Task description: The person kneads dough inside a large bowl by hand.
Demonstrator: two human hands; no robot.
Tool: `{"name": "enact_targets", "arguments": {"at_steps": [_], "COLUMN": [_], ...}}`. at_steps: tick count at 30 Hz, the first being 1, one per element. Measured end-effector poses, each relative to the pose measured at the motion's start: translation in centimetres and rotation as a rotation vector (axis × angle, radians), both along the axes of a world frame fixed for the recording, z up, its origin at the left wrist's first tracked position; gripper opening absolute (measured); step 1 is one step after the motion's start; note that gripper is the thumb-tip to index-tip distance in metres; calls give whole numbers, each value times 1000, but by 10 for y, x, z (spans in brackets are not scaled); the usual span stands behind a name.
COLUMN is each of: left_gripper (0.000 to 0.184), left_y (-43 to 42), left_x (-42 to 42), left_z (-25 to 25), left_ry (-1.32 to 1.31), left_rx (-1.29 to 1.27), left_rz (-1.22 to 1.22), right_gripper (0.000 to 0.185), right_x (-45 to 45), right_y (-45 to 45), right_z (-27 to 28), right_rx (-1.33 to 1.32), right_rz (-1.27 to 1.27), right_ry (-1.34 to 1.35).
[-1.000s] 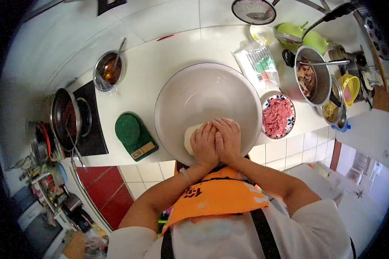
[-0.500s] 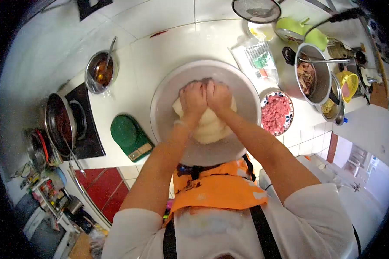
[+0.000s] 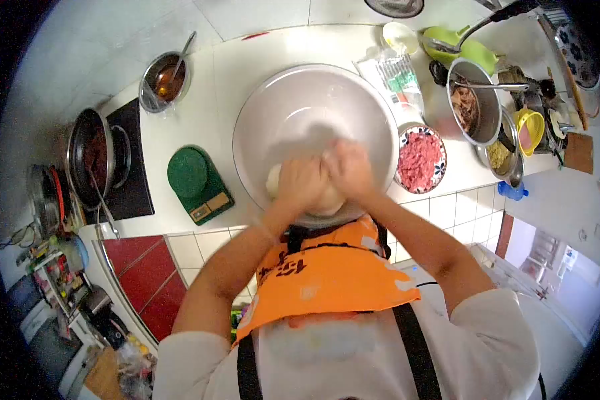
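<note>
A lump of pale dough [image 3: 328,202] lies at the near side of a large, wide basin [image 3: 293,93]. My left hand [image 3: 302,180] is on top of the dough, its fingers curled over the far edge. Close beside it, my right hand [image 3: 349,167] also grips the dough; its fingers are slightly blurred by motion. Both hands hide much of the lump. To the right of the basin stands a patterned bowl [image 3: 442,175] of pink minced meat [image 3: 420,160]. A green kitchen scale [image 3: 200,183] sits to the left.
At the left are a pan [image 3: 80,157] on a black cooktop [image 3: 137,180] and a metal bowl [image 3: 152,77] of dark liquid with a spoon. A plastic packet [image 3: 397,77], a pot [image 3: 443,110] of meat pieces and a yellow basket [image 3: 531,133] stand at the right.
My hands have drawn back toward my body with the dough, which now sits nearer the basin's front rim. The hands are slightly further apart. The camera view has shifted a little.
</note>
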State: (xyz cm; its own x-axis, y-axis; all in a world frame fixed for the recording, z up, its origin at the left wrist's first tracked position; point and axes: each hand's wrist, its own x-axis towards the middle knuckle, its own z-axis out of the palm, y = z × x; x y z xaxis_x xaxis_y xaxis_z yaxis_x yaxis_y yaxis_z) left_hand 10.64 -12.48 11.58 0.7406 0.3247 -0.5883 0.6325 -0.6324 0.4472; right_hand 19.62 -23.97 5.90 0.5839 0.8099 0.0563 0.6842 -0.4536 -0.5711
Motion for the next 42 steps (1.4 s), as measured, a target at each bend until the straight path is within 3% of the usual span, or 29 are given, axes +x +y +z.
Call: {"name": "enact_targets", "arguments": {"at_steps": [2,9,15,17,20,22,23,25,26,27,29,31,33,35,36,38,41,42], "left_gripper": [35,40,32,30,33,39,39,46,49,49,50,50,50,61,61,69,81,84], "left_y": [-28,-20,18,33,55,73,84,105,102,102,100,75,48,22,18,12,9,12], "left_x": [-39,-32,10,29,62,75,73,63,54,39,5,-25,-54,-63,-60,-52,-24,-16], "left_z": [-40,-76,-109,-127,-130,-141,-146,-140,-132,-109,-73,-82,-71,-34,-48,-91,-68,-68], "left_ry": [-521,-687,-638,-481,-414,-278,-287,-339,-511,-522,-628,-600,-558,-636,-647,-364,-639,-569], "left_rx": [234,289,250,163,216,156,162,-877,-856,-855,-369,-315,-249,-807,-809,-1443,-1492,-1383], "left_rz": [135,150,235,329,333,269,284,588,774,780,681,841,1010,1278,1282,1737,1694,1681], "right_gripper": [34,35,34,28,32,34,34,35,40,42,45,47,47,71,81,85,81,80], "right_x": [-10,-20,18,35,59,71,67,60,56,34,5,-5,-7,-4,-3,3,17,24], "right_y": [-8,-7,34,51,73,86,86,73,61,45,20,7,17,28,33,48,76,83], "right_z": [24,-15,-52,-65,-84,-52,-37,-14,-9,6,17,-10,-15,-8,-2,13,41,49], "right_rx": [8,53,64,-49,72,-80,-77,122,-49,5,60,-53,-103,-253,-277,-330,-377,-425], "right_rz": [143,20,-7,-29,-144,-232,-216,-169,34,247,473,674,693,658,651,624,546,465], "right_ry": [69,18,25,-67,-69,440,430,600,303,6,-302,-565,-514,-518,-504,-389,-204,-87]}}
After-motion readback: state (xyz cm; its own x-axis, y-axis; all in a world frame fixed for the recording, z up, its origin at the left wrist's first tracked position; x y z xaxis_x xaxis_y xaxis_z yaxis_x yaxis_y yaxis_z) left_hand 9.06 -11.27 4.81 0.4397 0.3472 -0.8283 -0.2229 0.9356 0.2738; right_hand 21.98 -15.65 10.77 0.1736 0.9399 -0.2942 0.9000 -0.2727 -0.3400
